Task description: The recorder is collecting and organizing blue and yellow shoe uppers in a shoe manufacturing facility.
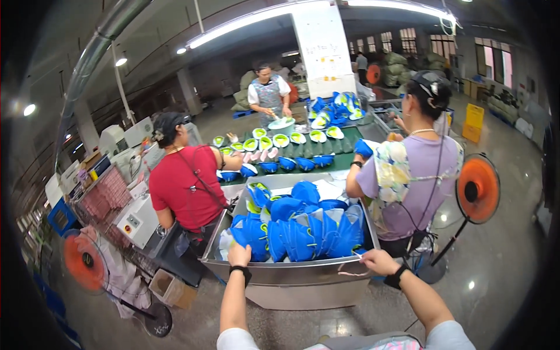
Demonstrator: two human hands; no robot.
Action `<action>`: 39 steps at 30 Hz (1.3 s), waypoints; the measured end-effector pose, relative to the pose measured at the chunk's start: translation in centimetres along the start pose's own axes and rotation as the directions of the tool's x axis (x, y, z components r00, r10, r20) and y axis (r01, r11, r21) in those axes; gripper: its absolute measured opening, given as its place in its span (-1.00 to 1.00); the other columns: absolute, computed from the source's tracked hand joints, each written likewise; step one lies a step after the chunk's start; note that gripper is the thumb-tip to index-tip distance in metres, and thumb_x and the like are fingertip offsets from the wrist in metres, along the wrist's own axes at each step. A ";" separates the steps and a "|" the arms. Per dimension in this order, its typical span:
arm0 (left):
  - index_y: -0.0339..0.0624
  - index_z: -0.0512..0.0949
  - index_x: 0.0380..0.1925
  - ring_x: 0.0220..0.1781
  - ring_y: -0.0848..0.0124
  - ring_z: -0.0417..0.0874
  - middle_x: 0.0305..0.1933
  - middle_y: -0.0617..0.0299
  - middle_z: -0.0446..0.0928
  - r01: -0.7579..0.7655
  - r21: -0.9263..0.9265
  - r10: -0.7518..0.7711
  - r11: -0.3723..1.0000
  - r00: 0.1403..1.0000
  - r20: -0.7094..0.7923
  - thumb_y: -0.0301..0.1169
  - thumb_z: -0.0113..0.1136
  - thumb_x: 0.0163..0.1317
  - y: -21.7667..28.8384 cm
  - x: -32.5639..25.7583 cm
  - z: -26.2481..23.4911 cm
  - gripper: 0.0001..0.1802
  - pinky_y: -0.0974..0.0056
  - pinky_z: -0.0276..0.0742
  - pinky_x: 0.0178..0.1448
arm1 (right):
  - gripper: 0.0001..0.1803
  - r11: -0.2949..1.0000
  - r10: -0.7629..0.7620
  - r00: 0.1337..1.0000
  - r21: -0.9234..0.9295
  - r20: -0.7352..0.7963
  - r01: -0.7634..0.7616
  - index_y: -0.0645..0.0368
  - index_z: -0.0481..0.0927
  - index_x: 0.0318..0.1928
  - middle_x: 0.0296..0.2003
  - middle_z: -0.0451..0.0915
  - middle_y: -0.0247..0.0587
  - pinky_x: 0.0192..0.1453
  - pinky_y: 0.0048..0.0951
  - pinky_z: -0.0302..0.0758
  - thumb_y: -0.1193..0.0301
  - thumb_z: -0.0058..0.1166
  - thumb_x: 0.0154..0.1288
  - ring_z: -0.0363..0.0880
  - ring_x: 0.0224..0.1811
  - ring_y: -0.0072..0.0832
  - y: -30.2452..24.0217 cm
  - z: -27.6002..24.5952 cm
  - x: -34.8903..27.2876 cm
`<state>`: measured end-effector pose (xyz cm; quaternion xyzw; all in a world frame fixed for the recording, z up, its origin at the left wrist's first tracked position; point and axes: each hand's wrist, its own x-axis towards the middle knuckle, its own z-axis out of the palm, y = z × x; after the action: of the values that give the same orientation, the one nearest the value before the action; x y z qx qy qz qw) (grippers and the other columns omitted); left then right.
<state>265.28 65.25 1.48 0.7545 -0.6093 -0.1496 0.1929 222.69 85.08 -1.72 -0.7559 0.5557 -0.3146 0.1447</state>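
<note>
A metal bin (291, 270) in front of me holds a heap of blue shoe uppers (297, 239), some with lime-green linings. At the bin's near left corner, my left hand (239, 255) is closed against the edge of a blue upper at the end of a packed row. My right hand (380, 262) is at the near right corner with its fingers pinched together. From it a thin pale pink strip (353, 273) hangs over the bin's front wall. A scrap of blue shows at the right fingertips. Dark bands circle both my wrists.
Beyond the bin runs a green conveyor belt (347, 143) carrying rows of blue and lime-lined uppers. Co-workers in red (189, 181) and purple (417, 169) flank it; another (270, 93) stands behind. Orange fans (477, 189) stand on both sides.
</note>
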 end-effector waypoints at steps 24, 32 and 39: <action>-0.18 0.17 0.22 0.17 0.07 0.37 0.19 -0.05 0.31 -0.384 -0.903 0.581 0.193 -0.697 0.420 -0.26 0.15 0.07 32.1 -61.7 37.0 -0.30 0.08 0.29 0.19 | -0.67 0.569 0.822 0.556 0.222 -0.124 -0.792 0.26 0.56 -0.31 -0.38 0.61 -0.06 -0.23 -0.24 0.48 0.20 0.03 0.17 0.55 -0.32 -0.13 4.7 -8.6 -60.4; -0.25 0.48 -0.15 -0.20 0.38 0.56 -0.27 0.10 0.56 -0.221 -0.913 0.631 0.342 -0.666 0.397 -0.29 0.06 0.25 51.5 -65.5 44.0 -0.72 0.25 0.47 -0.10 | -0.85 0.574 0.739 0.637 0.698 -0.218 -0.427 0.25 0.58 -0.31 -0.43 0.58 -0.25 -0.38 -0.50 0.44 0.46 -0.03 0.21 0.47 -0.46 -0.57 18.6 -23.6 -55.6; -0.24 0.44 -0.15 -0.32 0.37 0.58 -0.38 0.10 0.56 -0.448 -0.869 0.459 0.210 -0.740 0.492 -0.22 0.07 0.24 62.8 -69.8 51.6 -0.68 0.24 0.49 -0.22 | -0.77 0.521 0.852 0.500 0.355 -0.157 -0.776 0.29 0.59 -0.41 -0.58 0.56 -0.22 -0.41 -0.47 0.40 0.35 0.05 0.20 0.46 -0.48 -0.59 27.0 -41.4 -64.4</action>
<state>172.49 116.33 -14.92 -0.2146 -0.8263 -0.4551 -0.2531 164.20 141.22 -5.85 -0.3176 0.8203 -0.3872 0.2762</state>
